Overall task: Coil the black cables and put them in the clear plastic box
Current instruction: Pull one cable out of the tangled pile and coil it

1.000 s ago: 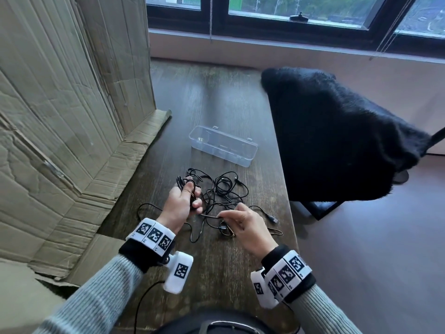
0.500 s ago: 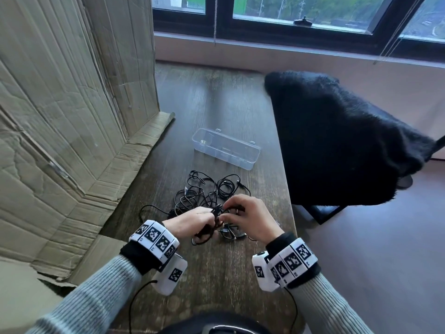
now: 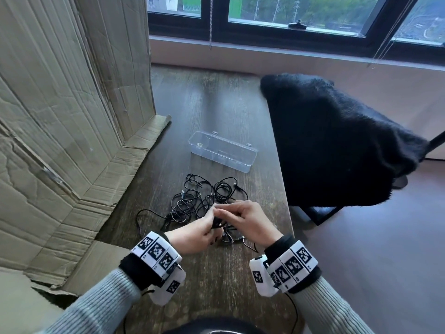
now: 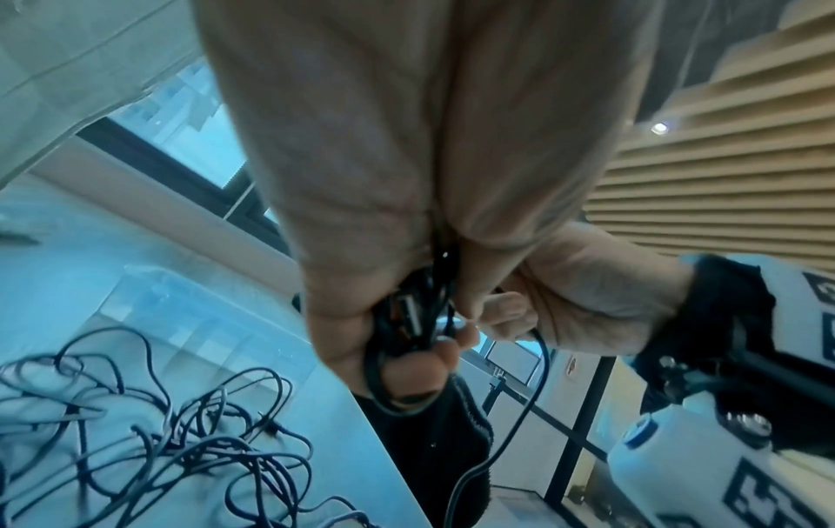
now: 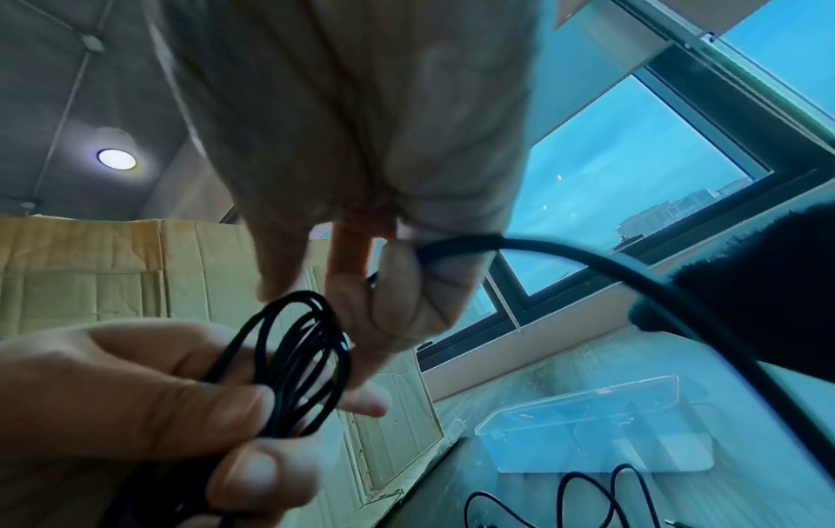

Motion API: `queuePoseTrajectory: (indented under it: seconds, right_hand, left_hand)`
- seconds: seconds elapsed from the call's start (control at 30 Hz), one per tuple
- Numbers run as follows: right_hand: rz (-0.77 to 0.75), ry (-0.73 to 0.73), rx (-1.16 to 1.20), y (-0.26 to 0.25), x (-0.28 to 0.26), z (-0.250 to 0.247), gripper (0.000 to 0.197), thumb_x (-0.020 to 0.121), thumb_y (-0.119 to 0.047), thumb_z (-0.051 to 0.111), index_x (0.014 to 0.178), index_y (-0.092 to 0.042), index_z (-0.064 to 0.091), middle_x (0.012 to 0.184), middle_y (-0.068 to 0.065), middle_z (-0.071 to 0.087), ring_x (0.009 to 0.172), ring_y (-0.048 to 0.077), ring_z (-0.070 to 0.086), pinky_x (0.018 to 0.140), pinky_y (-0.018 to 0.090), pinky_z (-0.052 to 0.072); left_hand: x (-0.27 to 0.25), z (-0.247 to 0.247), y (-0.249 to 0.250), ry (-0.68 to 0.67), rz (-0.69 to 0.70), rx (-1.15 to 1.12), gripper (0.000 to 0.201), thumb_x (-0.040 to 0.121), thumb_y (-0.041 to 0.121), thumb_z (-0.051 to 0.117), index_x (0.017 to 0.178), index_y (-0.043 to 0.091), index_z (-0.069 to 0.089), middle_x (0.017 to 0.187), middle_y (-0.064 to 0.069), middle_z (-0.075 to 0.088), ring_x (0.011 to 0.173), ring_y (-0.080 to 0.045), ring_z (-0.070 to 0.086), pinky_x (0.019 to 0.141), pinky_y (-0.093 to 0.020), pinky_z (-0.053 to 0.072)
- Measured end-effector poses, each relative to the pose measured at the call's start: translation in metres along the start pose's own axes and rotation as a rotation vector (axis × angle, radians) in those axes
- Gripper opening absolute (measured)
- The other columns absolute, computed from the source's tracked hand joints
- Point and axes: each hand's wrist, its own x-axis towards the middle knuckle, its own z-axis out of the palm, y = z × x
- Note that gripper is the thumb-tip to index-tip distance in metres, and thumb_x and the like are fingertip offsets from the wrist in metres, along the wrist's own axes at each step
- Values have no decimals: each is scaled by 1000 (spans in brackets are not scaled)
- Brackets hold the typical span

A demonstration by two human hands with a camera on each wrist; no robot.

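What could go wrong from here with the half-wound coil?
1. The left hand grips several loops of the coiled cable; loosen it and they may spring apart.
2. The strand in the right hand runs toward the tangled pile; pulling could drag or knot it.
3. The clear box looks narrow; a loose coil may not fit.

Cables [image 3: 202, 198] between box [image 3: 222, 150] and hands [image 3: 224, 225]

My left hand [image 3: 196, 231] grips a small black coil [image 5: 300, 364]; loose cables [image 3: 204, 198] lie tangled just beyond; the clear box [image 3: 224, 151], open, sits farther off.
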Motion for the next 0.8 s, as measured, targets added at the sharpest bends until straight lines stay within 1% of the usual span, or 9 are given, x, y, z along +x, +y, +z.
queuePoseTrajectory:
  seconds: [0.07,0.17,0.27,0.4,0.5,0.6,0.7,0.73,0.8]
  right_hand:
    - [0,35,5,5,2,4,23,85,-35,69,104,-23,75,87,7,70,81,16,65,78,31,51]
    - [1,39,46,9,2,4,18,81,-25,75,98,-21,77,85,7,67,80,21,64,78,36,53]
    - [-12,47,65,9,1,6,16,79,-18,76,95,-15,77,87,5,71,82,18,67,81,37,54]
    - [20,7,88,9,5,3,15,83,-19,73,95,-11,76,91,5,74,85,17,70,83,38,56]
    - [13,14,2,8,2,4,20,82,-32,73,97,-20,76,91,-1,71,83,8,66,83,28,54]
    - [-26,121,-66,8,-4,10,18,79,-33,75,92,-21,78,84,4,71,77,13,65,77,28,51]
    - [5,104,29,10,-3,10,16,78,-29,78,88,-17,79,81,3,75,75,11,68,76,30,55]
    - [38,84,69,10,-2,8,16,78,-29,78,88,-16,78,80,2,75,73,10,68,74,30,56]
    - [86,60,97,9,0,2,21,78,-35,77,90,-17,77,80,0,75,73,10,70,71,30,57]
  left_hand:
    - [1,2,-2,-1,17,-41,71,91,34,43,147,13,6,100,-1,56,87,-8,56,78,-26,47]
    - [2,3,0,-9,115,-75,53,97,16,46,143,14,21,121,10,51,104,12,49,89,-9,37]
    - [2,4,-1,20,150,-81,47,97,11,45,141,12,29,133,5,46,124,-1,41,99,-7,30]
    - [5,2,1,18,110,3,38,98,14,44,135,10,38,108,10,51,94,4,51,83,-5,36]
    - [6,-2,1,27,83,136,36,99,22,41,134,13,43,116,4,56,105,-8,54,86,-14,38]
    - [5,0,-1,10,44,201,25,99,25,39,114,16,57,103,5,59,96,-12,55,80,-16,38]
    - [6,0,-1,-5,69,309,25,99,29,36,106,22,59,100,18,62,110,-1,51,108,-28,17]
    - [4,-1,0,-25,72,262,22,100,29,36,102,24,58,94,16,66,100,6,55,106,-25,22]
    - [2,1,2,-54,50,-1,19,101,25,37,93,23,54,85,1,70,83,5,63,81,-19,43]
